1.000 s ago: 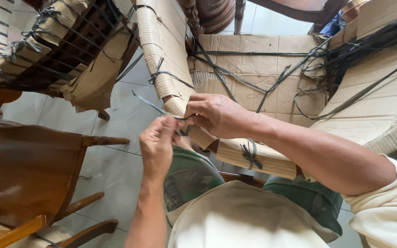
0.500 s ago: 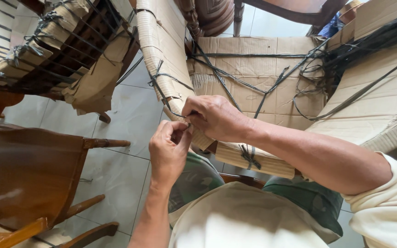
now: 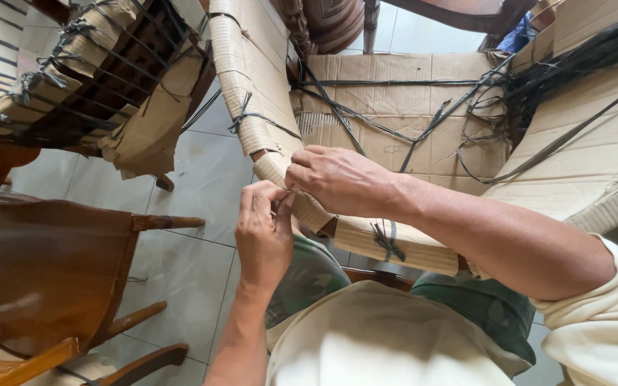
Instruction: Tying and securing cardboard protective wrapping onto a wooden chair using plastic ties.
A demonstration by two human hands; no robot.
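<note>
While both hands meet at its edge, the cardboard-wrapped chair arm [image 3: 255, 107] curves down from the top of the view to just above the person's lap, a long bent band of tan corrugated cardboard bound at intervals with thin dark strapping [image 3: 388, 239] knotted into small tufts. The right hand [image 3: 337, 179] lies over the wrap with its fingers curled down on the cardboard, pressing it against the frame beneath. The left hand [image 3: 262, 232] comes up from below, thumb and fingertips pinched together on a thin dark strand right beside the right hand's fingertips — the two hands touch or nearly touch there. At that spot the cardboard edge looks loose and slightly torn, with a strip of wood showing under it. Behind the arm, flat cardboard sheets [image 3: 409, 100] cover more of the furniture, crossed by loose dark straps — a thick bundle [image 3: 574, 64] of them lies to the upper right. To the left stands a bare brown wooden chair [image 3: 59, 264] on the pale tiled floor [image 3: 187, 186], and another wrapped, strapped piece [image 3: 94, 78] sits above it.
</note>
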